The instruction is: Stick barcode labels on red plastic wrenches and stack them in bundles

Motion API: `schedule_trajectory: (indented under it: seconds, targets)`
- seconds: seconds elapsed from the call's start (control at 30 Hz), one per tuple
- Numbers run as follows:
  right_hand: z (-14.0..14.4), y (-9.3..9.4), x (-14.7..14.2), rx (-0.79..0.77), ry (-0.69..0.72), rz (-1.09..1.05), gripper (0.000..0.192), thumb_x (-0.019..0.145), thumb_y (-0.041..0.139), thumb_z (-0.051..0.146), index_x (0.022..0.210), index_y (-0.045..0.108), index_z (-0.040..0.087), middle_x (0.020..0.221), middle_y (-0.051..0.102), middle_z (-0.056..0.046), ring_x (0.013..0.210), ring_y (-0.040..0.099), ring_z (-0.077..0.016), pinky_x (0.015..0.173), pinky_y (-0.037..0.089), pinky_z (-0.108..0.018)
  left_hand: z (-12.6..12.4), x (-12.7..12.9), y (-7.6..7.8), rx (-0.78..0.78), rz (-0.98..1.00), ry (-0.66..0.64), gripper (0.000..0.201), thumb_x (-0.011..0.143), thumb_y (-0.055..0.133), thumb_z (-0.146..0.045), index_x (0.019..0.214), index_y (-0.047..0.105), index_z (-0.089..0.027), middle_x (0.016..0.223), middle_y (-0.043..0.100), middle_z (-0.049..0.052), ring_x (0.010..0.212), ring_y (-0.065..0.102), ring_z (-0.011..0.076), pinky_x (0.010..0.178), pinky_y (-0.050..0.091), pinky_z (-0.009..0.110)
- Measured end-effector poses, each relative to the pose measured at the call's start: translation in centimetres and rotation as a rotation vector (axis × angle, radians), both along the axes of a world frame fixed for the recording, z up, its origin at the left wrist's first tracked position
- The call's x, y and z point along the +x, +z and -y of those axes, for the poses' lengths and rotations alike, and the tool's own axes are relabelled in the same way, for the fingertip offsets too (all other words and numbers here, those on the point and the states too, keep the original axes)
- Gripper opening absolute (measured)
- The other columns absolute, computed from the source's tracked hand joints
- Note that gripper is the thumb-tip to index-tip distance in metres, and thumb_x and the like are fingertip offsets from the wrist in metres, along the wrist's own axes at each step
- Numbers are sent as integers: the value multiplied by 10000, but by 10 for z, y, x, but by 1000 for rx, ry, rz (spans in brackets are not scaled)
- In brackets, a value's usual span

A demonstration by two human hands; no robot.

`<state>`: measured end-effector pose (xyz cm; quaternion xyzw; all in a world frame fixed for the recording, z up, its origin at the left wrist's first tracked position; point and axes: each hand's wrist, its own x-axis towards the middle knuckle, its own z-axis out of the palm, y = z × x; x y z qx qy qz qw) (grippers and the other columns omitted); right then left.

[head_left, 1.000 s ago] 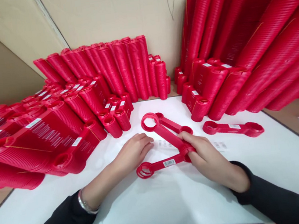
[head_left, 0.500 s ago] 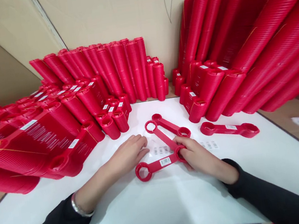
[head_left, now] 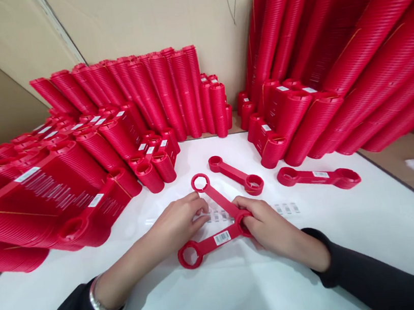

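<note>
1. My right hand [head_left: 269,226] lies on the white table [head_left: 225,286], fingers curled over the spot where two red plastic wrenches meet, pinching their overlapping ring ends.
2. The near wrench [head_left: 211,241] lies flat in front of me. It runs from the ring under my right fingers out to my left, and a white barcode sticker [head_left: 221,237] sits on its handle.
3. The second wrench [head_left: 217,200] angles away from the same pinched end toward the back of the table, its far ring open and empty.
4. My left hand [head_left: 180,223] rests palm down on the table just beside that second wrench. Its fingers are loosely together, the fingertips reaching onto a clear strip of barcode labels [head_left: 215,217]. I cannot tell whether they grip anything.
5. More of the label strip [head_left: 287,209] shows on the table past my right hand.
6. Two loose wrenches lie farther back, apart from my hands: one [head_left: 236,175] near the middle, one [head_left: 318,177] off to the right with a sticker on it.
7. Tall stacks of the same red wrenches ring the table: on my left [head_left: 43,193], against the back wall [head_left: 167,94] and leaning on the right [head_left: 352,68].
</note>
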<state>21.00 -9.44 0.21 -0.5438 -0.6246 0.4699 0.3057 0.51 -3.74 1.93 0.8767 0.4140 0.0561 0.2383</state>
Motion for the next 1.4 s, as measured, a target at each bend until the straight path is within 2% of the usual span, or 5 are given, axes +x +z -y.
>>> schedule_trajectory:
  seconds: [0.27,0.43,0.77,1.2,1.4]
  targets:
    - [2,2,-3,49,0,53,251,705,348,0,743,496,199,621,530,29,569,505,-136,528,343,-241,12,6,24,-310,349,189,238,861,524,-400,786,568,-178,514,288,-81,470,262,81,457,197,206]
    - [4,2,-7,72,7,65,238,703,359,8,753,487,203,627,533,31,577,500,-139,531,329,-242,15,17,14,-497,612,305,282,824,584,-446,766,561,-171,488,354,-82,444,283,68,434,198,196]
    - [5,0,-8,52,8,76,234,722,342,6,754,453,210,564,485,54,500,463,-125,506,297,-241,15,18,2,-567,689,351,304,824,608,-462,776,569,-165,497,397,-73,457,301,61,452,220,188]
    - [4,0,-9,39,7,107,220,738,342,20,754,447,212,554,485,54,494,466,-125,518,300,-248,18,20,-3,-417,604,352,277,859,563,-436,784,570,-169,494,314,-89,467,277,67,451,234,191]
    - [4,-2,-8,36,11,97,197,734,341,32,729,412,216,610,496,42,545,479,-130,524,317,-247,25,22,-7,150,291,211,209,905,504,-357,798,543,-182,547,377,-73,499,382,89,493,294,211]
